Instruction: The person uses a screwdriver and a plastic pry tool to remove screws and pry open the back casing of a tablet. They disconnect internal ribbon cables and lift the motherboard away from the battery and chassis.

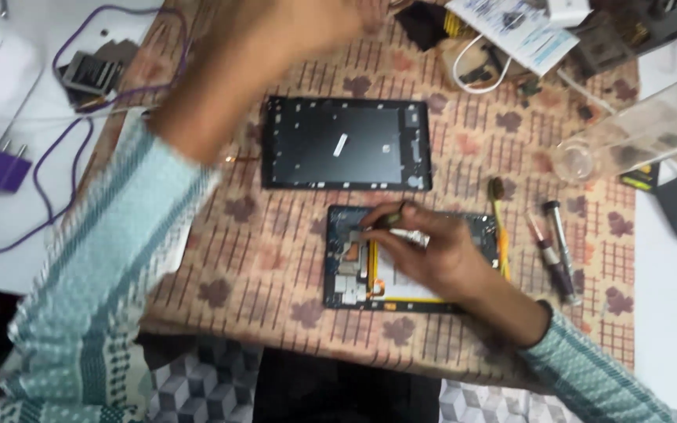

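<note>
Right hand (432, 254) rests on the opened black tablet body with exposed circuit board (346, 266) at bench centre, fingers (381, 219) pinched around a small dark tool. Left hand (291, 31) raised, blurred; grip indeterminate. Clear plastic container (636, 133) lies tipped upper right, contents unclear.

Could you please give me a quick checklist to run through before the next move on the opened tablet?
1. Right hand steady on the opened tablet, holding a thin tool: ok.
2. Tool tip seated on a part: cannot tell, the fingers hide it.
3. Left hand clear of the work: cannot tell, it is raised and blurred.
4. Removed black back cover lying apart from the tablet: ok.
5. Spare screwdrivers and yellow-handled tool beside the tablet, not on it: ok.
6. Purple cable away from the tablet: ok.
</note>
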